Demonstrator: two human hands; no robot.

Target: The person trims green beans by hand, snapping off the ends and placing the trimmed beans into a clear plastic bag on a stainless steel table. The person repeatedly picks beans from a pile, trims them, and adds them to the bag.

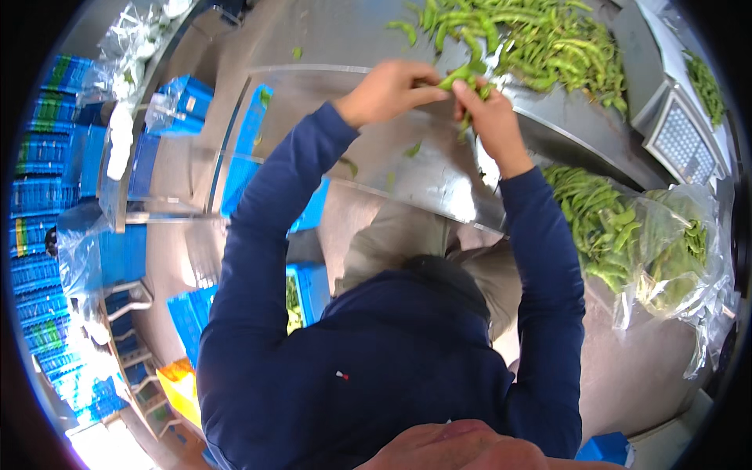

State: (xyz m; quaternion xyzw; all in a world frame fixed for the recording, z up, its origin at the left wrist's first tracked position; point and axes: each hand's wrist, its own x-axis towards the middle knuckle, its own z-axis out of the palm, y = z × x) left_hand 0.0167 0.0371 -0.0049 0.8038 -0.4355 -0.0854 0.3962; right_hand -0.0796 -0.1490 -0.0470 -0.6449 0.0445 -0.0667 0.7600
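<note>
Both of my hands meet over the near edge of a stainless-steel table [329,35]. Between the thumb and fingers of my right hand [496,117] is a small bunch of green bean pods [470,71], probably edamame, with some pods hanging below the fingers. My left hand [395,88] reaches in from the left and pinches the tip of one pod in that bunch. A large heap of green pods [558,50] lies on the steel just beyond my right hand. The fingers partly hide the held bunch.
Loose pod bits dot a lower steel tray [376,147] nearest me. Clear plastic bags [675,264] and more pods [599,223] sit at the right, below a white perforated panel [684,138]. Blue crates [41,194] are stacked far left; another blue crate [311,291] stands by my left side.
</note>
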